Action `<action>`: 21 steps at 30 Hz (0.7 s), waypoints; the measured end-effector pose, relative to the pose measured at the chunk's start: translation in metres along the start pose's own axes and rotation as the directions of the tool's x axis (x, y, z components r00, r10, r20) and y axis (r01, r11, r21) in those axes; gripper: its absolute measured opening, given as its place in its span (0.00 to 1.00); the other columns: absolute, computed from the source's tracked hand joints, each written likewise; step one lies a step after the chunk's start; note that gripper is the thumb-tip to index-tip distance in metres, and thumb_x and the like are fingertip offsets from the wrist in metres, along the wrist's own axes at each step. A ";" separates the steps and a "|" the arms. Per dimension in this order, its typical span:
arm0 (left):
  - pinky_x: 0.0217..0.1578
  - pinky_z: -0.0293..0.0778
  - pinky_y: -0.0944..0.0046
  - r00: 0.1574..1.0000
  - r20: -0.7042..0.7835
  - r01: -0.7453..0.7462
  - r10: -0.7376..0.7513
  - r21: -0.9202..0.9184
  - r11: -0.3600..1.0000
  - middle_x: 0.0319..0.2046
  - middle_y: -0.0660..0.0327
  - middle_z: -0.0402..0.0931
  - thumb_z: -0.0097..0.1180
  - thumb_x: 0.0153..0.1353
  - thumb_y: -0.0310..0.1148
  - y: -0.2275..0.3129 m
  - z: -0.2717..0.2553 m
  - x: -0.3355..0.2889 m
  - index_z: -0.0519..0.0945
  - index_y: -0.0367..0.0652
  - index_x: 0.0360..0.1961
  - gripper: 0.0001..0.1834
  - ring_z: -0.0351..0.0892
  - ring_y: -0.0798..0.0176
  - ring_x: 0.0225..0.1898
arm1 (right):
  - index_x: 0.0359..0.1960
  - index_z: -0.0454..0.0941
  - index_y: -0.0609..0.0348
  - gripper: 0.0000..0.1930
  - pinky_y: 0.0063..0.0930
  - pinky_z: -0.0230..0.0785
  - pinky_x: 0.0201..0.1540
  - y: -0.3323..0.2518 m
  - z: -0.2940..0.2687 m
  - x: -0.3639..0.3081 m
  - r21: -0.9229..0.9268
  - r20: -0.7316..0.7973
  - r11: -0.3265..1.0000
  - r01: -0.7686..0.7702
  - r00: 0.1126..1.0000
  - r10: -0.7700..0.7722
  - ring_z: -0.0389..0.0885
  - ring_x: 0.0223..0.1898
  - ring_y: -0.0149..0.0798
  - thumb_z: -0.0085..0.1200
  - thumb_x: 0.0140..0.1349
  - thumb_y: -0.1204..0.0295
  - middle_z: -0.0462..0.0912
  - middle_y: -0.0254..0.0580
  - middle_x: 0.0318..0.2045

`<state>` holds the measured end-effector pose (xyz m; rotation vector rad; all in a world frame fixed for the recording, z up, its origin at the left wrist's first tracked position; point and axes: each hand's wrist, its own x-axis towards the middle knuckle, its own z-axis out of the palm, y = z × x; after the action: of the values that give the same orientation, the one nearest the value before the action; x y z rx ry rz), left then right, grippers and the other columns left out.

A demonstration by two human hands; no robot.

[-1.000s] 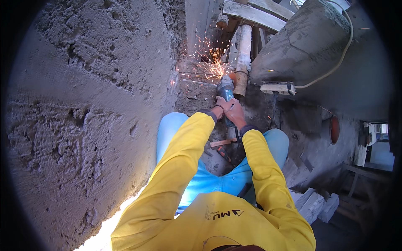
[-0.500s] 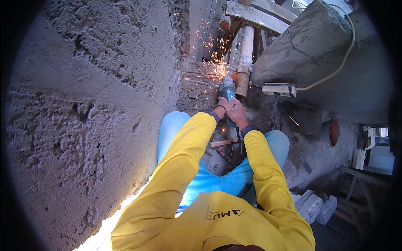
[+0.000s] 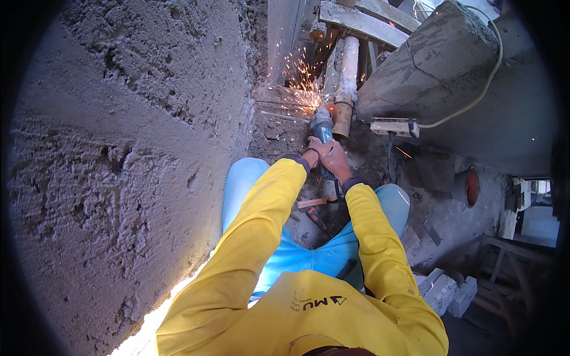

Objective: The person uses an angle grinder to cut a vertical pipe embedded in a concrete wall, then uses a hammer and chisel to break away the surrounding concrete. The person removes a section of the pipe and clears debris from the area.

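Both my hands are wrapped round the body of a teal angle grinder (image 3: 322, 132), its grey head pointing away from me. My left hand (image 3: 313, 151) grips it from the left side, and my right hand (image 3: 336, 161) closes over it from the right. Orange sparks (image 3: 309, 95) spray up and to the left from the disc, low by the ground. Thin metal rods (image 3: 285, 115) lie left of the grinder head; the exact point of contact is hidden by glare. Just right of the head stands a pale, rusty pipe (image 3: 343, 118).
A rough concrete wall (image 3: 119, 148) rises close on my left. At right a white power strip (image 3: 395, 126) hangs on a pale cable beside a concrete block (image 3: 427, 59). Between my knees lie a wooden piece (image 3: 316, 202) and a red-and-black tool (image 3: 316, 218). Rubble blocks (image 3: 442, 293) sit lower right.
The spark spray has shifted in shape, and stray sparks now fly elsewhere at right. My hands and the grinder stay in nearly the same place.
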<state>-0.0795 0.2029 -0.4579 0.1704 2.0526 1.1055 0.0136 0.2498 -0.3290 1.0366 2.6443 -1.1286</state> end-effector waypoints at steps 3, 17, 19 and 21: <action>0.62 0.72 0.59 0.991 -0.137 -0.004 0.011 0.052 0.999 0.62 0.26 0.67 0.67 0.51 0.63 -0.035 -0.031 0.026 0.47 0.06 0.65 0.68 0.74 0.42 0.64 | 0.60 0.71 0.61 0.40 0.45 0.72 0.58 -0.034 0.017 -0.001 0.049 0.037 0.996 0.071 0.997 -0.073 0.79 0.58 0.59 0.68 0.51 0.47 0.80 0.61 0.55; 0.63 0.71 0.59 0.999 0.029 0.031 -0.028 -0.092 0.995 0.62 0.25 0.67 0.67 0.52 0.63 0.060 -0.056 -0.076 0.44 0.06 0.66 0.70 0.73 0.41 0.65 | 0.60 0.72 0.60 0.40 0.45 0.72 0.58 -0.008 0.009 0.005 0.021 0.014 0.999 0.029 0.999 -0.029 0.79 0.59 0.59 0.67 0.51 0.46 0.80 0.58 0.56; 0.64 0.70 0.58 1.000 0.020 0.025 -0.023 -0.085 0.996 0.62 0.25 0.66 0.66 0.51 0.64 0.059 -0.055 -0.074 0.45 0.06 0.66 0.70 0.71 0.40 0.66 | 0.60 0.72 0.60 0.40 0.45 0.72 0.58 -0.008 0.011 0.006 0.019 -0.002 0.999 0.029 1.000 -0.029 0.79 0.58 0.59 0.68 0.51 0.47 0.80 0.59 0.55; 0.65 0.68 0.58 1.000 0.023 0.016 -0.014 -0.071 0.997 0.63 0.25 0.65 0.66 0.51 0.66 0.056 -0.056 -0.070 0.46 0.06 0.65 0.70 0.70 0.40 0.67 | 0.60 0.72 0.61 0.40 0.45 0.72 0.58 -0.011 0.011 0.006 0.019 0.013 1.000 0.019 1.000 -0.020 0.79 0.59 0.59 0.68 0.51 0.47 0.80 0.59 0.55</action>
<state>-0.0830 0.1691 -0.3578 0.1308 1.9887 1.1603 0.0000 0.2407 -0.3321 1.0054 2.6442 -1.1627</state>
